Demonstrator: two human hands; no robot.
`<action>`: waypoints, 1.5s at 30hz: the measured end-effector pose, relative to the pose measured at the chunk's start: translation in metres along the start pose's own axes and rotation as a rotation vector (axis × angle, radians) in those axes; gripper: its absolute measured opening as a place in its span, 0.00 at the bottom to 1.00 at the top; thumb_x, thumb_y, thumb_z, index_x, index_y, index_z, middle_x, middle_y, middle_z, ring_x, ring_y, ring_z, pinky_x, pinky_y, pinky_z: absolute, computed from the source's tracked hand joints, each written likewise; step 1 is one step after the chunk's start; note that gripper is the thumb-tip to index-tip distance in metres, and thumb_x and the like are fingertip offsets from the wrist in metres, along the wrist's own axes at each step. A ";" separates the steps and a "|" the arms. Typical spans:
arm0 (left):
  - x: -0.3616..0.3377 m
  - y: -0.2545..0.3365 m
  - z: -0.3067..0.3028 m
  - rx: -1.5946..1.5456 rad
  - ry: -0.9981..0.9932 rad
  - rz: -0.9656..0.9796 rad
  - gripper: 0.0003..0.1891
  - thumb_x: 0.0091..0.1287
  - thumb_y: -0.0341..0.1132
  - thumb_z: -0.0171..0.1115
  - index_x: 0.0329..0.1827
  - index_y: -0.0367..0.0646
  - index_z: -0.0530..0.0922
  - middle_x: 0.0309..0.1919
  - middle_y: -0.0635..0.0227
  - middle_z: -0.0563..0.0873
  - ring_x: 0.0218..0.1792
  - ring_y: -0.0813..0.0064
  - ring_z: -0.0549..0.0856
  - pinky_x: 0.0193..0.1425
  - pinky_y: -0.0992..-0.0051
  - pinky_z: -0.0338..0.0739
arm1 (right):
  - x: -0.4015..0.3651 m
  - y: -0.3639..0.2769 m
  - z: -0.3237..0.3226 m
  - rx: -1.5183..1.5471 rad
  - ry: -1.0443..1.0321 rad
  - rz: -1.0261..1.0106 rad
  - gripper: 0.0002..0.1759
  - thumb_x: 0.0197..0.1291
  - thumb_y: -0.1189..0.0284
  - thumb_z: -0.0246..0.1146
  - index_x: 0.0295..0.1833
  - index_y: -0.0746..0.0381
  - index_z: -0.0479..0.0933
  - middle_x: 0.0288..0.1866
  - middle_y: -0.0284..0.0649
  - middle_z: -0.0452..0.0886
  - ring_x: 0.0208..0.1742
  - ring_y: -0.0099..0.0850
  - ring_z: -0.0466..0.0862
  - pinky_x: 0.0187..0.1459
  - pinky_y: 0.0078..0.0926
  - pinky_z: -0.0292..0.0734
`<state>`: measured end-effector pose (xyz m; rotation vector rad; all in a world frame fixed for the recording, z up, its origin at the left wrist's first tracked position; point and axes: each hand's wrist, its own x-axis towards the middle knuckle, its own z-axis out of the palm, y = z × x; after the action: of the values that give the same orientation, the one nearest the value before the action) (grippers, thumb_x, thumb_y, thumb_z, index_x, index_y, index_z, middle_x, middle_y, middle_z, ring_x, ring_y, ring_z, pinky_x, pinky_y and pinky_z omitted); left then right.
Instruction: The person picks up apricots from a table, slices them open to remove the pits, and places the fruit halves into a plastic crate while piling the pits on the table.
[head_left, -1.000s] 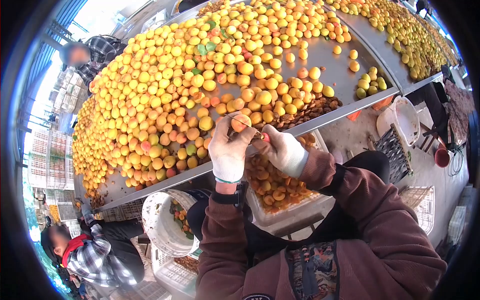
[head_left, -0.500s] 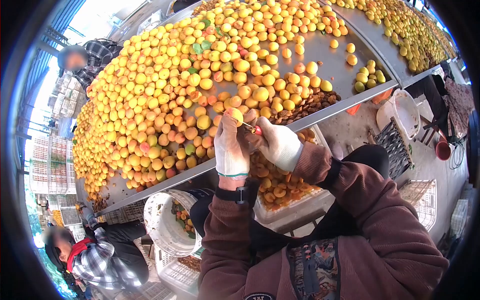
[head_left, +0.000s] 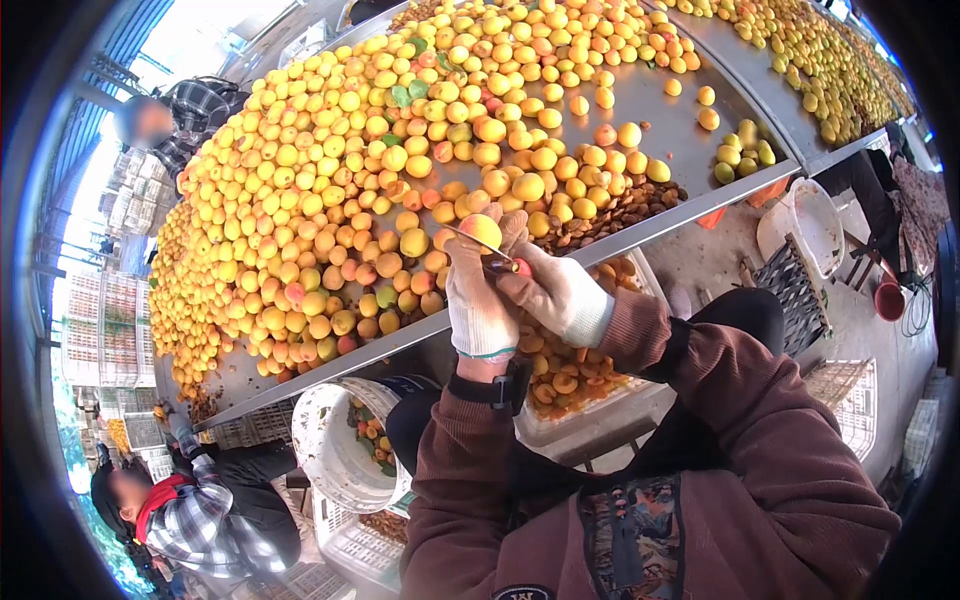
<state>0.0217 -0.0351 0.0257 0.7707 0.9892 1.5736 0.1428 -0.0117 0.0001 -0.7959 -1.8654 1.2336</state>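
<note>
My left hand, in a white glove with stained fingers, is closed around a yellow-orange apricot. In my right hand, also gloved, is a small knife with a red handle. Its thin blade lies across the near side of the apricot. Both hands are together just over the front edge of a metal table heaped with whole apricots. A pile of brown pits lies by the edge, beyond my right hand. Below my hands, a crate holds split apricots.
A white bucket with apricots and leaves stands at my left, above a white crate. One person sits at lower left; another person is across the table. At right are another bucket and a dark woven basket.
Both hands have shifted slightly right in view. The knife blade now shows across the apricot's near side, and more of the fruit is visible above my left fingers.
</note>
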 end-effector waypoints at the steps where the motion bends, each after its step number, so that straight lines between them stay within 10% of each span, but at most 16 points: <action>1: 0.000 0.001 -0.001 -0.029 0.008 -0.019 0.37 0.78 0.62 0.39 0.70 0.34 0.67 0.58 0.52 0.82 0.60 0.64 0.81 0.65 0.68 0.74 | 0.000 -0.005 -0.001 0.043 0.015 0.009 0.26 0.72 0.53 0.56 0.62 0.62 0.68 0.42 0.56 0.83 0.46 0.56 0.84 0.45 0.42 0.80; 11: 0.007 -0.009 0.001 -0.200 0.173 0.032 0.15 0.72 0.33 0.62 0.56 0.38 0.72 0.49 0.63 0.82 0.49 0.72 0.83 0.55 0.71 0.81 | 0.003 -0.039 0.000 -0.037 0.168 0.117 0.17 0.64 0.62 0.66 0.48 0.61 0.70 0.39 0.52 0.82 0.43 0.53 0.85 0.43 0.41 0.80; 15: 0.015 -0.022 -0.006 -0.140 0.179 0.075 0.15 0.70 0.29 0.63 0.56 0.38 0.72 0.48 0.65 0.82 0.48 0.74 0.83 0.54 0.73 0.80 | 0.004 -0.025 0.002 -0.162 0.143 -0.001 0.14 0.64 0.67 0.66 0.46 0.62 0.70 0.32 0.46 0.81 0.33 0.43 0.85 0.37 0.35 0.79; 25: 0.023 -0.020 -0.007 0.204 0.316 0.303 0.19 0.61 0.22 0.68 0.52 0.38 0.71 0.43 0.68 0.79 0.40 0.76 0.81 0.46 0.74 0.80 | -0.002 -0.027 0.005 -0.163 0.153 -0.004 0.20 0.61 0.60 0.68 0.48 0.61 0.69 0.38 0.51 0.82 0.38 0.55 0.83 0.38 0.45 0.79; 34: 0.013 -0.012 -0.011 0.200 0.160 0.316 0.24 0.62 0.26 0.70 0.59 0.42 0.70 0.46 0.69 0.77 0.42 0.79 0.80 0.40 0.79 0.81 | -0.003 -0.023 0.007 -0.225 -0.026 -0.217 0.15 0.55 0.74 0.66 0.46 0.62 0.70 0.32 0.49 0.79 0.35 0.54 0.82 0.35 0.43 0.78; 45: 0.022 -0.037 -0.033 0.307 0.008 0.181 0.22 0.74 0.45 0.60 0.61 0.37 0.71 0.49 0.65 0.78 0.47 0.71 0.81 0.52 0.69 0.79 | -0.006 -0.016 0.009 -0.204 -0.061 -0.231 0.16 0.65 0.61 0.63 0.43 0.62 0.69 0.31 0.53 0.80 0.36 0.55 0.82 0.35 0.45 0.78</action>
<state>0.0045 -0.0169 -0.0221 1.0919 1.2112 1.5976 0.1367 -0.0258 0.0110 -0.6323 -2.0918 0.9439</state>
